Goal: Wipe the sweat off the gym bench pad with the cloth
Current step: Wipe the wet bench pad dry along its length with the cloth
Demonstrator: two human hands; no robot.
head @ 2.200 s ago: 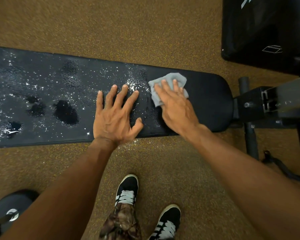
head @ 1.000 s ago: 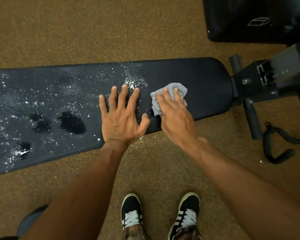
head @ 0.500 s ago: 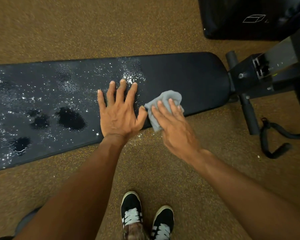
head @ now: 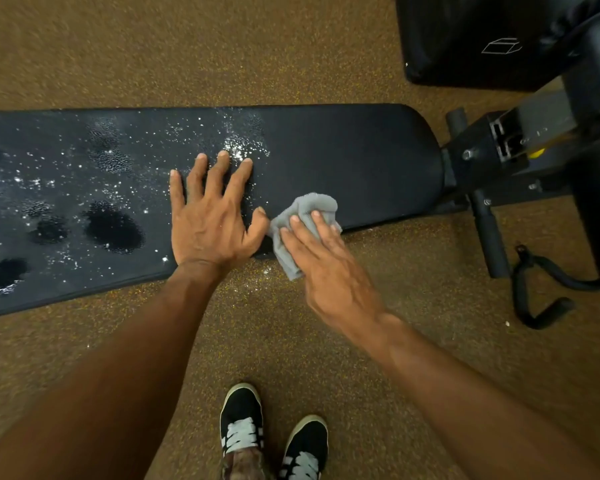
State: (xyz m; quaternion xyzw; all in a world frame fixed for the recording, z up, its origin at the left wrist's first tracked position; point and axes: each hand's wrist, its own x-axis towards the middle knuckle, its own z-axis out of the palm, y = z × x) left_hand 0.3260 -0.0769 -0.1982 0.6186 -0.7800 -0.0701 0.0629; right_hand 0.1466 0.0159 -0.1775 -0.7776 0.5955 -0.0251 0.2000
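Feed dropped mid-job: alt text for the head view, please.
The right hand presses a grey cloth under straight fingers onto the near edge of the black bench pad, the cloth partly overhanging it. The left hand rests spread flat on the pad beside it; sweat droplets and dark wet patches cover the pad beyond the left hand.

my left hand (head: 212, 223) flat on the pad (head: 361, 161) just left of my cloth (head: 312, 204), blocking the wet stretch, dry pad open rightward up to the frame (head: 492, 168)
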